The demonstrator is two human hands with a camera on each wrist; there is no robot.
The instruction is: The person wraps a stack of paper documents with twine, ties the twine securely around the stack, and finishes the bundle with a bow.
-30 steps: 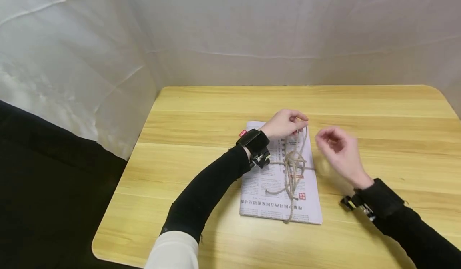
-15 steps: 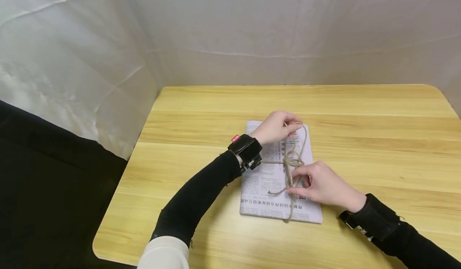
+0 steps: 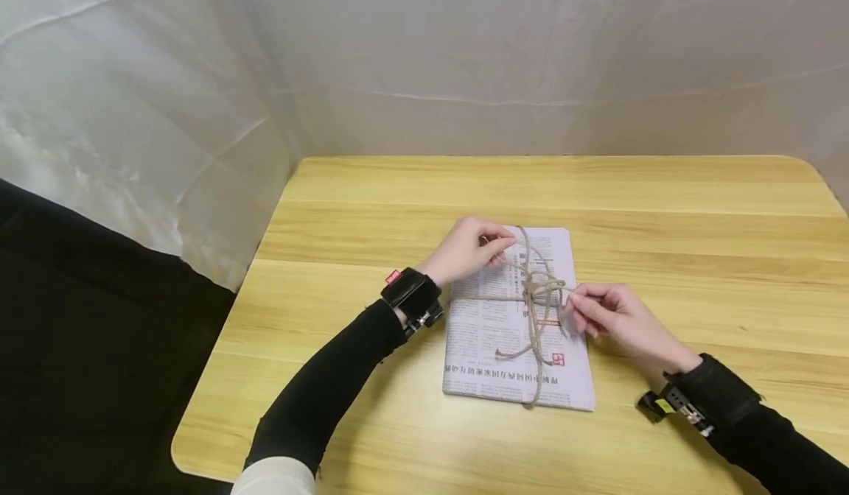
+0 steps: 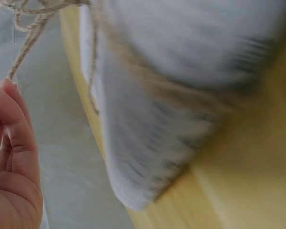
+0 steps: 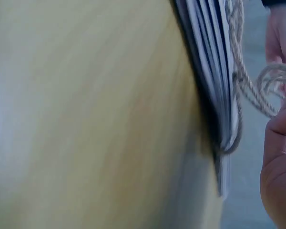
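Here, twine (image 3: 534, 294) knotted over a newspaper bundle (image 3: 514, 333) is pinched on either side: by the left hand (image 3: 464, 248) and by the right hand (image 3: 606, 314).

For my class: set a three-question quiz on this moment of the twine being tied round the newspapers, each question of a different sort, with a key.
1. True or false: the left hand pinches a strand of the twine.
2. Which hand is at the right side of the knot? A) the left hand B) the right hand C) neither
3. Fill in: the newspaper bundle lies on a ______ table.

Key
1. True: its fingers hold a strand that runs from the knot toward the bundle's far left corner.
2. B: the right hand's fingers pinch the twine just right of the knot.
3. Wooden.
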